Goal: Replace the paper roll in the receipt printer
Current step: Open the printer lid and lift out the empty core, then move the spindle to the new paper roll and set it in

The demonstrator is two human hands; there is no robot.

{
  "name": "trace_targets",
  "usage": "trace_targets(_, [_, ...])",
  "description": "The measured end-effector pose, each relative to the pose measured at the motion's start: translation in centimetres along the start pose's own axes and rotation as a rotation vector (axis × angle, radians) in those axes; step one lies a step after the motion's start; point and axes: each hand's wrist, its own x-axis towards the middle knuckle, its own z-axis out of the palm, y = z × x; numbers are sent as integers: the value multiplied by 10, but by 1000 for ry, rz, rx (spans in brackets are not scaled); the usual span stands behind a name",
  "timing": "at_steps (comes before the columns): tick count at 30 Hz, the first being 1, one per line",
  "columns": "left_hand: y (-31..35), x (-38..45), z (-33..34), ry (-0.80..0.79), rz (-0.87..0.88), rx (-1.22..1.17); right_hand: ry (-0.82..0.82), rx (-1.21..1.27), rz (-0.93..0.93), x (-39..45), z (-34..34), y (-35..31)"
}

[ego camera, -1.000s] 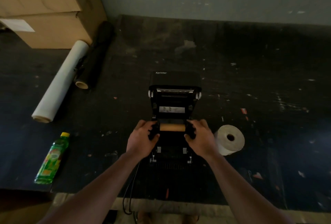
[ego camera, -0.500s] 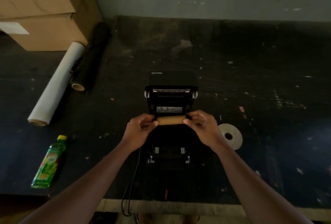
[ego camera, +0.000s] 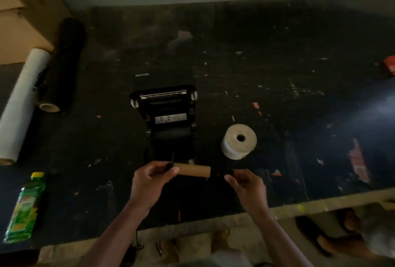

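Observation:
The black receipt printer (ego camera: 168, 117) stands on the dark table with its lid open and its paper bay bare. A full white paper roll (ego camera: 239, 140) lies on its side just right of the printer. My left hand (ego camera: 149, 183) grips the left end of an empty brown cardboard core (ego camera: 193, 170), held level in front of the printer; a thin black piece sticks up at that end. My right hand (ego camera: 245, 183) is a little right of the core and not touching it. Its fingertips are pinched near something dark that I cannot make out.
A green bottle (ego camera: 24, 209) lies at the front left. A white film roll (ego camera: 23, 100), a black roll (ego camera: 64, 63) and a cardboard box (ego camera: 19, 31) sit at the back left. The table's front edge (ego camera: 299, 207) is close; a person's sandalled feet (ego camera: 342, 234) stand below right.
The core has come out of the printer and toward me. My right hand let go of its right end and moved away; the left hand still holds it. The view shifted right.

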Motion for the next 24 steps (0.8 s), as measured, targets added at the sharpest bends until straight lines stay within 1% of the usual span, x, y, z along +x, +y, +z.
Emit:
trace_targets(3, [8, 3, 13, -53, 42, 93, 144, -400, -62, 19, -23, 34])
trace_targets(5, [14, 5, 23, -80, 68, 150, 194, -582, -87, 32, -33, 39])
trace_targets(7, [19, 7, 34, -103, 101, 202, 202, -670, -79, 43, -38, 39])
trace_targets(10, [25, 8, 52, -134, 134, 272, 188, -729, -77, 52, -40, 39])
trace_targets(11, [27, 8, 58, -139, 147, 292, 207, -709, -88, 51, -40, 37])
trace_targets(12, [28, 7, 64, -137, 157, 315, 243, -636, -105, 49, -40, 34])
trace_targets(13, [29, 7, 69, -131, 164, 334, 261, -484, -120, 43, -41, 29])
trace_targets(14, [29, 7, 74, -125, 164, 347, 230, -275, -116, 37, -40, 23])
trace_targets(15, [28, 6, 79, -126, 159, 355, 129, -51, -87, 30, -40, 19])
trace_targets(16, [28, 6, 83, -132, 154, 362, -27, 141, -52, 21, -40, 14])
trace_targets(17, [26, 5, 87, -142, 151, 374, -178, 262, -27, 14, -39, 13])
trace_targets(18, [25, 4, 92, -160, 147, 390, -292, 327, -25, 8, -39, 16])
trace_targets(19, [25, 2, 96, -180, 144, 404, -355, 366, -41, 3, -39, 21])
trace_targets(20, [26, 1, 99, -196, 140, 413, -373, 390, -52, 1, -41, 27])
trace_targets(22, [31, 3, 102, -202, 136, 414, -329, 438, -35, 0, -50, 42])
trace_targets(24, [41, 8, 100, -176, 140, 414, -261, 459, -6, 1, -67, 56])
